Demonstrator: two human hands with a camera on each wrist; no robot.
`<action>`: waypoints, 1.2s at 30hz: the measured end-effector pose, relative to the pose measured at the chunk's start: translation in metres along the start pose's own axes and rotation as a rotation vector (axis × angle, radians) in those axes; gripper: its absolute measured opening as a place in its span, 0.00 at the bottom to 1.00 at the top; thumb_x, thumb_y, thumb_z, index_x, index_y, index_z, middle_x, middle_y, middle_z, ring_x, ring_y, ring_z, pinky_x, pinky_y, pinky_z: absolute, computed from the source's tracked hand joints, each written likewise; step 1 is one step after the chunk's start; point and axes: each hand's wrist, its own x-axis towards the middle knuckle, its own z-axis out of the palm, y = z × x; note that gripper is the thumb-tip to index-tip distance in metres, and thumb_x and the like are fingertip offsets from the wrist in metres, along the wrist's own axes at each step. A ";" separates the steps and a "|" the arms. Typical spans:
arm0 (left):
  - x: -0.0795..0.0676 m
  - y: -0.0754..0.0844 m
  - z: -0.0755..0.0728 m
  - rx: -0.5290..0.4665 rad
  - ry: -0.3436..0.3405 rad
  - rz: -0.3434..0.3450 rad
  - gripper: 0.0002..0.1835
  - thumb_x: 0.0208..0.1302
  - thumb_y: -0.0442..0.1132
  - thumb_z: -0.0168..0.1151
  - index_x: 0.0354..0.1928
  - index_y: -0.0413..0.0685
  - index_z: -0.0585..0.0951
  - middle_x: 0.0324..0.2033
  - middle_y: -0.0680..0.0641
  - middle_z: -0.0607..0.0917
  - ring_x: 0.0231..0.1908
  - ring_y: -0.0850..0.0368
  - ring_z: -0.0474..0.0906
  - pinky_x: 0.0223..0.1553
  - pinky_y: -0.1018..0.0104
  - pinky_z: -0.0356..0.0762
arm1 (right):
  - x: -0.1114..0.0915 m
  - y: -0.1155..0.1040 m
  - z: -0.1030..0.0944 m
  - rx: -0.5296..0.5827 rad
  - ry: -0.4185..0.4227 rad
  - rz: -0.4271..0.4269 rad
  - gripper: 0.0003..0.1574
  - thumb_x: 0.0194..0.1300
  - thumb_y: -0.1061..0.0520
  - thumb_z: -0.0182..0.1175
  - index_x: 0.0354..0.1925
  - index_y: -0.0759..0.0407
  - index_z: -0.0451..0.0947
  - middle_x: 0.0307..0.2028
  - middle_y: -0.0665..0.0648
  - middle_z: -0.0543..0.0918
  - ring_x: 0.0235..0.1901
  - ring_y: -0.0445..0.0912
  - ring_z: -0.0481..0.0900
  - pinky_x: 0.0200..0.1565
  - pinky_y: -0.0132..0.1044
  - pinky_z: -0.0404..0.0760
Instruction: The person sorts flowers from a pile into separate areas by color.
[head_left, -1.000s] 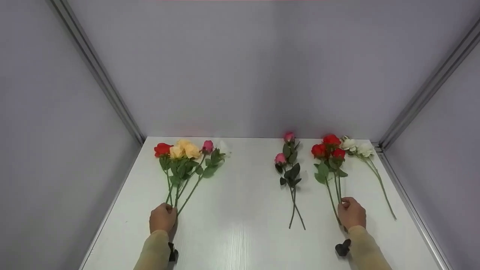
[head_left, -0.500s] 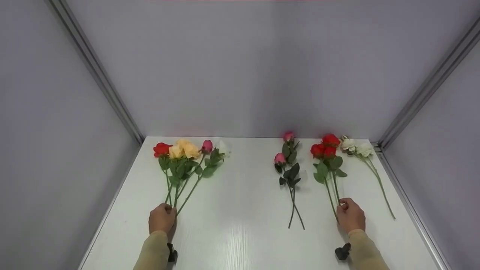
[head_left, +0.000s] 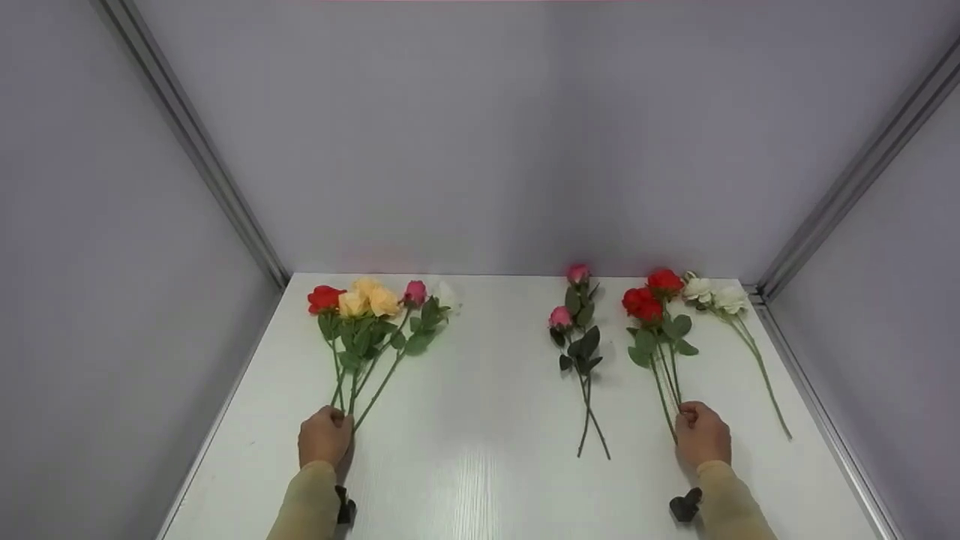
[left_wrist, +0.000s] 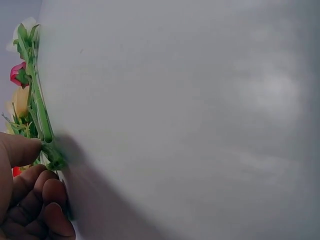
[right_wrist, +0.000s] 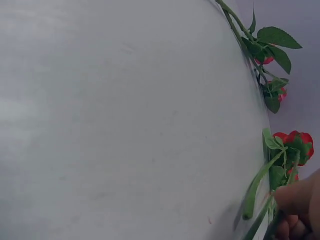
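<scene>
In the head view my left hand [head_left: 325,436] pinches the lower stems of a mixed bunch on the white table. The bunch has a red rose [head_left: 325,298], yellow roses [head_left: 367,300], a pink rose [head_left: 415,292] and a white flower [head_left: 445,294]. The left wrist view shows thumb and fingers at the green stems [left_wrist: 42,117]. My right hand [head_left: 703,433] pinches stems of the red roses [head_left: 643,304], whose heads lie toward the back wall. One green stem [right_wrist: 255,195] lies beside the right thumb, outside the pinch.
Two pink roses [head_left: 576,322] lie with crossed stems left of the red roses. White roses [head_left: 729,300] lie to their right, one long stem reaching toward the front. Grey panels [head_left: 480,150] enclose the table [head_left: 480,420] at the back and sides.
One red rose head has swung left against another. The right hand has shifted very slightly toward the front with the stems. The left hand and its bunch stay in place.
</scene>
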 end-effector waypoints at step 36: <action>0.004 0.019 -0.002 0.111 -0.056 0.002 0.09 0.62 0.35 0.57 0.30 0.35 0.82 0.23 0.42 0.82 0.26 0.47 0.80 0.31 0.48 0.77 | 0.003 0.000 -0.007 0.041 0.037 0.051 0.20 0.68 0.53 0.57 0.54 0.64 0.75 0.42 0.61 0.78 0.39 0.53 0.75 0.35 0.41 0.72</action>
